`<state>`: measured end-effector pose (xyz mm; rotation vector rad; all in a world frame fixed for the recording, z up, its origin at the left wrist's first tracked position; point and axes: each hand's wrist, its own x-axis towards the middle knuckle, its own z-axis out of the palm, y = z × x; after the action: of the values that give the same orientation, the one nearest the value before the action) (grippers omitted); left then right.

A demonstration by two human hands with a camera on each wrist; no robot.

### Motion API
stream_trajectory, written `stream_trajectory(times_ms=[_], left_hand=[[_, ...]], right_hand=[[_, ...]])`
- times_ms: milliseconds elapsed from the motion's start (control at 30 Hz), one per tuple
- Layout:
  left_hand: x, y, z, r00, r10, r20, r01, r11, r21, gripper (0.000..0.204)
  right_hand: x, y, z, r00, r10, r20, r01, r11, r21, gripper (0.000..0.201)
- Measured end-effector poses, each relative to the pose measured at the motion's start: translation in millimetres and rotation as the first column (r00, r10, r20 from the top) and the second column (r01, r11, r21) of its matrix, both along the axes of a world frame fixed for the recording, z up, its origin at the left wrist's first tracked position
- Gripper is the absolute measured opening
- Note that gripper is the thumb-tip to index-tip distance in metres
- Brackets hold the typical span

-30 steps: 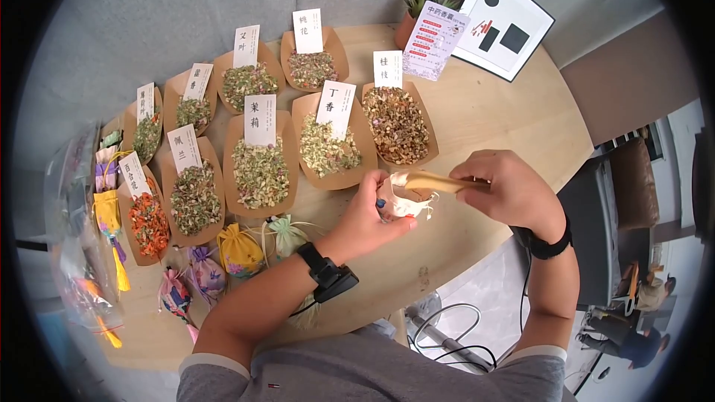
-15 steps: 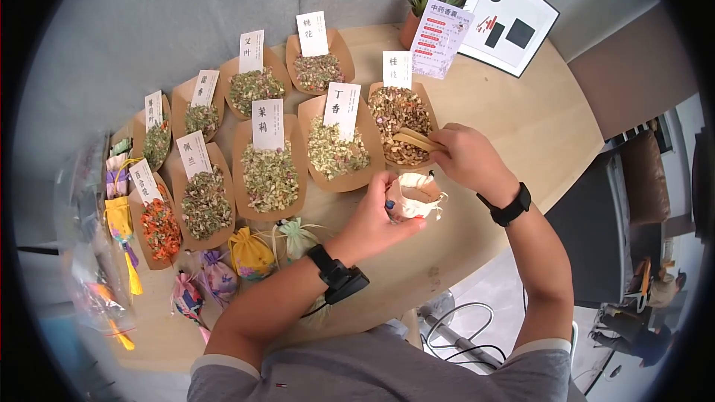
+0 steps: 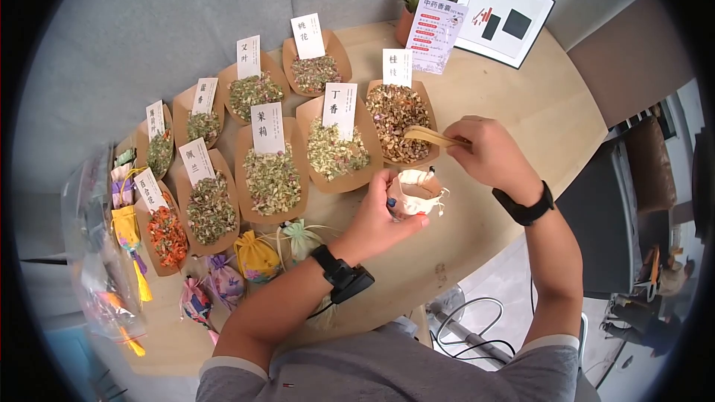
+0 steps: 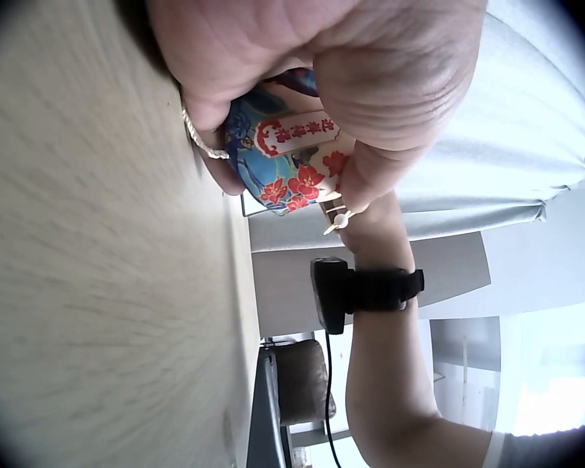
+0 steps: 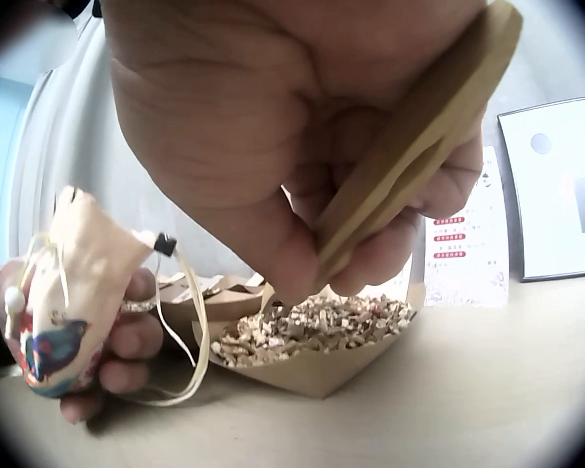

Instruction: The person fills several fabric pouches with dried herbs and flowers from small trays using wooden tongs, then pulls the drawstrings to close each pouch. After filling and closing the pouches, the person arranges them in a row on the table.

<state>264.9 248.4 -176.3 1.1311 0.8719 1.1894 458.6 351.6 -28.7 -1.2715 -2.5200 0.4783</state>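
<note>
The left hand (image 3: 377, 217) grips a small cream drawstring pouch (image 3: 414, 201) with its mouth open. Blue and red flower patterns show on the pouch (image 4: 291, 161) in the left wrist view, with fingers round it. The right hand (image 3: 489, 152) pinches a wooden scoop (image 3: 428, 136), whose far end lies over brown chopped herbs (image 3: 399, 115) in the rightmost paper tray (image 3: 426, 104). In the right wrist view the wooden handle (image 5: 419, 136) slants through the fingers above that tray (image 5: 322, 375); the scoop's tip is hidden there. The pouch hangs beside the tray, nearer the person.
Several paper trays of herbs with labels (image 3: 267, 128) stand to the left. Tied pouches, including a yellow one (image 3: 257, 257), lie near the left forearm. A plastic bag (image 3: 97, 253) sits at far left. Behind stand a plant (image 3: 417, 0), a printed card (image 3: 437, 33) and a framed picture (image 3: 503, 11).
The right hand has moved with the scoop from over the pouch's mouth to the rightmost tray, then slightly right most recently. The left hand still holds the pouch near the same place.
</note>
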Motion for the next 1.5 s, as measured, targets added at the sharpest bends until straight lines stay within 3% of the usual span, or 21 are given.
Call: stream_trajectory(times_ms=[67,167,233,367,400,433,633,767,967,1033,1067,1133,1267,1400,1467,1500], left_hand=[[-0.5,0.2,-0.7,1.000,0.005,-0.023,-0.005,1.000,0.016,0.081],[-0.7,-0.6,4.7,0.999,0.002,-0.034,-0.002,1.000,-0.001,0.081],[-0.9,-1.0,6.5,1.000,-0.008,-0.016,0.007,1.000,-0.026,0.082],[1.1,-0.3,-3.0,1.000,0.018,-0.019,-0.017,1.000,0.024,0.081],[0.5,-0.2,-2.4,1.000,0.011,-0.028,-0.011,1.000,0.007,0.081],[0.0,0.1,-1.7,0.999,0.004,-0.037,-0.005,1.000,-0.009,0.081],[0.5,1.1,-3.9,1.000,0.013,-0.021,-0.013,1.000,0.001,0.083],[-4.6,1.3,3.0,0.991,-0.072,-0.114,0.066,0.996,-0.054,0.073],[-3.5,0.4,3.2,0.990,-0.073,-0.121,0.068,0.997,-0.046,0.075],[-0.5,0.1,-2.5,0.999,0.009,-0.048,-0.009,1.000,0.005,0.083],[-0.2,-0.3,-0.6,0.999,0.009,-0.046,-0.009,1.000,0.005,0.083],[0.4,-0.9,5.4,1.000,0.012,0.005,-0.012,1.000,-0.008,0.082],[-0.8,-1.0,6.5,1.000,-0.007,-0.028,0.006,1.000,-0.023,0.082],[0.8,-0.7,-0.7,0.999,0.015,-0.037,-0.016,1.000,-0.012,0.082],[0.6,-0.2,-2.7,0.997,0.029,-0.067,-0.028,1.000,0.007,0.082],[0.1,-0.6,-0.1,0.999,0.015,-0.045,-0.016,1.000,-0.009,0.081]], right_hand=[[4.0,-9.7,22.3,0.999,-0.036,-0.027,0.034,0.997,-0.076,0.017],[13.3,-22.4,44.6,0.999,0.030,-0.023,-0.032,0.990,-0.136,0.020],[16.5,-28.6,50.8,0.997,0.066,-0.046,-0.077,0.947,-0.312,0.020],[14.6,-15.1,35.3,0.996,0.085,-0.003,-0.084,0.984,-0.156,0.023],[11.5,-9.8,25.0,0.995,0.094,0.025,-0.093,0.994,-0.049,0.026],[8.3,-4.5,14.3,0.993,0.101,0.053,-0.104,0.993,0.058,0.029],[-9.3,17.7,-35.5,0.978,0.088,0.189,-0.141,0.948,0.285,0.025],[-12.7,23.4,-41.6,0.970,0.075,0.233,-0.145,0.943,0.299,0.023],[-2.5,18.4,-20.2,0.989,0.093,0.115,-0.120,0.960,0.251,0.022],[0.8,6.8,4.3,0.998,0.049,-0.044,-0.046,0.997,0.068,0.018],[3.6,0.9,17.6,0.998,0.049,-0.043,-0.046,0.997,0.068,0.018],[10.4,-10.1,41.0,0.997,0.038,-0.063,-0.048,0.985,-0.166,0.023],[23.5,-21.2,53.6,0.990,0.117,-0.080,-0.136,0.944,-0.301,0.028],[20.3,-8.9,37.6,1.000,0.021,0.005,-0.020,0.979,-0.202,0.024],[16.4,1.2,20.2,0.994,0.009,0.105,-0.008,1.000,-0.010,0.022],[14.7,5.7,10.5,0.995,0.009,0.104,-0.008,1.000,-0.011,0.022]])
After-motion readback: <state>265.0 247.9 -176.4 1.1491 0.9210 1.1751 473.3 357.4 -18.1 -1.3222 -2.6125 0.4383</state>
